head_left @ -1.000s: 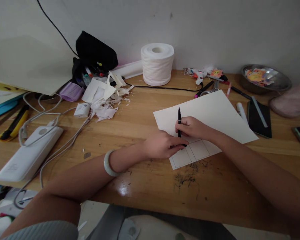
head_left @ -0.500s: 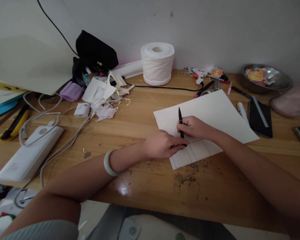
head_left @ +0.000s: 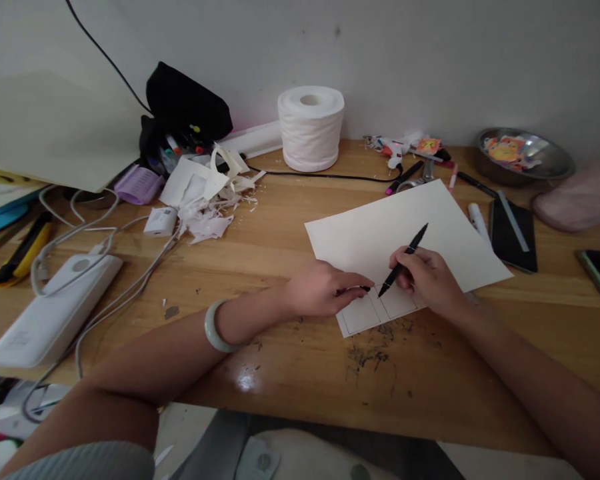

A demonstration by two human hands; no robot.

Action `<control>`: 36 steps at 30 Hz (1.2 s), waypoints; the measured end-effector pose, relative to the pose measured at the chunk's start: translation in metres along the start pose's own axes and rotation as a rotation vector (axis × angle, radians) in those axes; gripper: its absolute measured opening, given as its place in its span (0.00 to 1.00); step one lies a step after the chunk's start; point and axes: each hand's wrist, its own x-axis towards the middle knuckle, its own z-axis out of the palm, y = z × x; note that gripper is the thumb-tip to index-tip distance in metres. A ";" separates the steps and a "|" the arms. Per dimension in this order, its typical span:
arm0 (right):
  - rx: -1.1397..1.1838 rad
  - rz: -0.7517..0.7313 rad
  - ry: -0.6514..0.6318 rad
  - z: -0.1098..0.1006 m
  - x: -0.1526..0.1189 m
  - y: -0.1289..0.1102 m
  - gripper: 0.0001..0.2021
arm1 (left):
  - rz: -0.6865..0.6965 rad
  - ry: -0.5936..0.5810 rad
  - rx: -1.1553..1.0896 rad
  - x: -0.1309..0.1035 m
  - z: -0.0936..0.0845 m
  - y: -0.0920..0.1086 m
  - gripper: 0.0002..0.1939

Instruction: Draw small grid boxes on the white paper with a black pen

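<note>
My right hand [head_left: 427,277] grips a black marker pen [head_left: 405,259], tilted with its upper end to the right. The pen's lower tip is over the white sheet of paper [head_left: 405,220], near a thin line; whether it touches cannot be told. Two ruled boxes show along the sheet's near edge. Beside the pen tip, my left hand [head_left: 320,288] is closed, its thumb and fingers pinching a small black pen cap [head_left: 365,289], partly hidden by the fingers. That hand rests over the sheet's near left corner.
A toilet paper roll [head_left: 311,130] stands by the wall, left of a glue gun [head_left: 394,150]. Paper scraps [head_left: 205,200], a power bank [head_left: 55,310] with cables and a yellow cutter [head_left: 23,250] lie left. A metal bowl [head_left: 555,160] and another person's hand or arm [head_left: 580,200] are right.
The pen stood upright with its lower end at my left fingers. My right hand has moved right and the pen now leans, apart from the cap in my left hand.
</note>
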 end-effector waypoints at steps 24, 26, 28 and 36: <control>0.079 0.065 -0.006 0.002 0.002 0.009 0.09 | 0.050 0.079 0.119 0.001 0.003 0.000 0.12; 0.070 0.066 -0.008 0.002 0.001 0.008 0.09 | 0.033 0.067 0.117 0.001 0.003 0.000 0.12; 0.047 0.055 -0.012 0.002 0.000 0.008 0.10 | 0.026 0.059 0.117 0.001 0.003 0.001 0.12; -0.072 -0.171 0.016 -0.002 -0.017 0.009 0.09 | 0.047 0.081 0.183 0.002 0.006 0.004 0.13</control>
